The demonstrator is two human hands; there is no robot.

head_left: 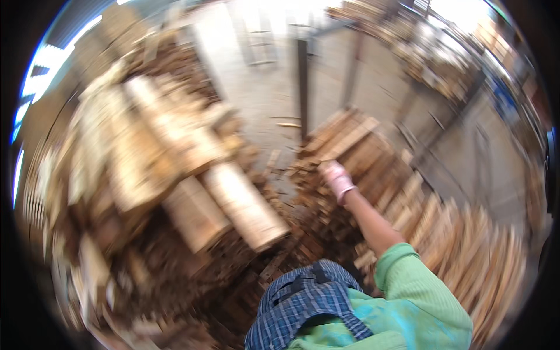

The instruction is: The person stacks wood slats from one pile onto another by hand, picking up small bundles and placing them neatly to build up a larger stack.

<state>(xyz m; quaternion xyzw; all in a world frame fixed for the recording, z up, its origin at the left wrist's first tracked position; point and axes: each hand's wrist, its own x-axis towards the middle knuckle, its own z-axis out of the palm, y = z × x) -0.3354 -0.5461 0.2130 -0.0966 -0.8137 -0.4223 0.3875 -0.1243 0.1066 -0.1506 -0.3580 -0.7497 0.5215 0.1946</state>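
My right arm, in a green sleeve, stretches forward to my right hand (pixel 336 179), which wears a pink-and-white glove. That hand is at the near end of a stack of brown wooden planks (pixel 364 153), touching or just over it. Motion blur smears its fingers, so whether they grip a plank does not show. My left hand is out of view. A blue checked apron (pixel 312 294) covers my front.
To the left rises a large pile of rough timber slabs (pixel 131 154), with pale squared blocks (pixel 245 204) jutting towards me. More upright-leaning strips (pixel 466 251) line the right. A dark metal post (pixel 302 87) stands beyond the plank stack, on a concrete floor (pixel 239 111).
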